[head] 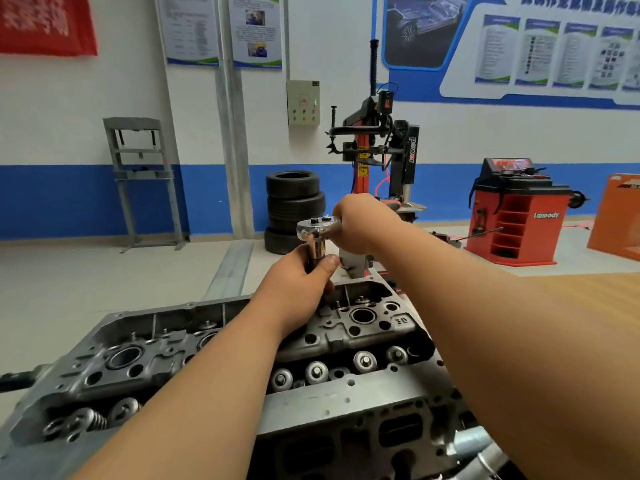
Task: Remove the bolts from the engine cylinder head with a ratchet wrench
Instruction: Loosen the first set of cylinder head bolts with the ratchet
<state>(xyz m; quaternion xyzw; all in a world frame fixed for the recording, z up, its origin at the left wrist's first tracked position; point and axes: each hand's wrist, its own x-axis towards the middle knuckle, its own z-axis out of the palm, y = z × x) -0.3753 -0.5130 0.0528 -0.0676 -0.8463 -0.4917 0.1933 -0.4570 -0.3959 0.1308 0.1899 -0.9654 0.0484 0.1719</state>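
Observation:
A grey engine cylinder head [346, 334] lies across the lower frame, with valve springs along its near side. A chrome ratchet wrench [317, 227] stands over the head's far right end, its socket pointing down. My left hand [301, 282] grips the socket shaft below the ratchet head, thumb up against it. My right hand [363, 223] grips the wrench handle, which is hidden inside the fist. The bolt under the socket is hidden by my left hand.
A stack of black tyres [294, 209] stands by the blue-and-white wall. A tyre changer [377, 150] rises behind my hands. A red wheel balancer [516, 213] is at the right, and a grey press frame [142, 178] at the left.

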